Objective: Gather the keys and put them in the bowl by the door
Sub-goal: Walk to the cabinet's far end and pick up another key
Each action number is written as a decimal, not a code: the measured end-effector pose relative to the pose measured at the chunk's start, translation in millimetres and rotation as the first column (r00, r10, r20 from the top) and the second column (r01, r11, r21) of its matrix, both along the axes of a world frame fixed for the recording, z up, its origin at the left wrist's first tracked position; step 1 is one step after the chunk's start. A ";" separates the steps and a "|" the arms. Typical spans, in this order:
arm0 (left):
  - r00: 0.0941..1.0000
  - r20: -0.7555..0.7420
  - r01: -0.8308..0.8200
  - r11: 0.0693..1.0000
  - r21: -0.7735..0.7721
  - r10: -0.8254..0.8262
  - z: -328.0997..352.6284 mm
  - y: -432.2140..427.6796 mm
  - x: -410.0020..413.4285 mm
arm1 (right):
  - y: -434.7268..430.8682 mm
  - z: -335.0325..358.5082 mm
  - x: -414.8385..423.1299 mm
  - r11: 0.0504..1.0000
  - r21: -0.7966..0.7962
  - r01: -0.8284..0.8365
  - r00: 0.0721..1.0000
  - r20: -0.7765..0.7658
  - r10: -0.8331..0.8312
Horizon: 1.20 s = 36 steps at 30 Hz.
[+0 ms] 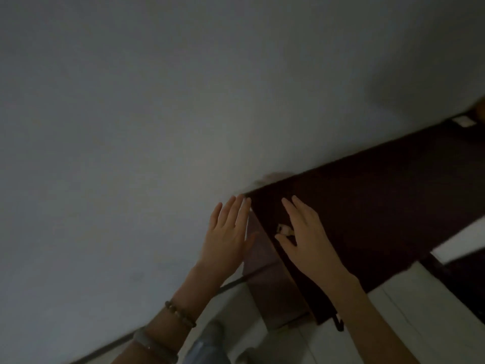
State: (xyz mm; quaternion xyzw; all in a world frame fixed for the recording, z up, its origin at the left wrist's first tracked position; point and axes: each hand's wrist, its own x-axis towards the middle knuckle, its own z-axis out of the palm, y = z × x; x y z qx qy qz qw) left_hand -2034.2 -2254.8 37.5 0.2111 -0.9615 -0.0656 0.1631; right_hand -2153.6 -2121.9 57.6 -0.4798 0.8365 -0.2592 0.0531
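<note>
The view is dim and tilted. My left hand point(228, 229) is flat and open, fingers spread, against the grey wall beside the corner of a dark brown cabinet point(380, 195). Over the cabinet's near end, my right hand point(307, 237) has its long fingers stretched out. A small pale object point(284, 229) lies at my right thumb and forefinger; it is too blurred to name, and I cannot tell whether the fingers grip it. No keys or bowl can be made out.
The grey wall point(157, 127) fills the left and top. A small white item point(464, 122) and an orange shape point(480, 109) sit at the cabinet's far end. Pale floor tiles point(409, 311) and a dark hook-like piece point(339, 323) show below.
</note>
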 end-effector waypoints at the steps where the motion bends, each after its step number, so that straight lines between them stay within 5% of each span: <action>1: 0.999 -0.005 0.048 0.999 -0.001 -0.048 0.3 -5.2 -6.6 | 1.1 -1.0 -3.2 0.998 -0.020 0.062 0.998 0.023 -0.062; 8: 0.940 0.057 0.335 0.941 0.034 -0.337 -12.8 -49.2 -40.2 | -1.6 -19.9 -9.3 0.918 -0.036 0.395 0.917 0.072 -0.391; 16: 0.823 0.047 0.561 0.822 0.095 -0.567 -49.4 -65.0 -59.1 | -26.5 -54.0 6.3 0.848 0.009 0.530 0.847 0.027 -0.530; 36: 0.710 0.154 0.684 0.725 0.082 -0.687 -94.4 -65.9 -58.1 | -35.8 -85.7 31.6 0.865 0.085 0.495 0.869 -0.055 -0.492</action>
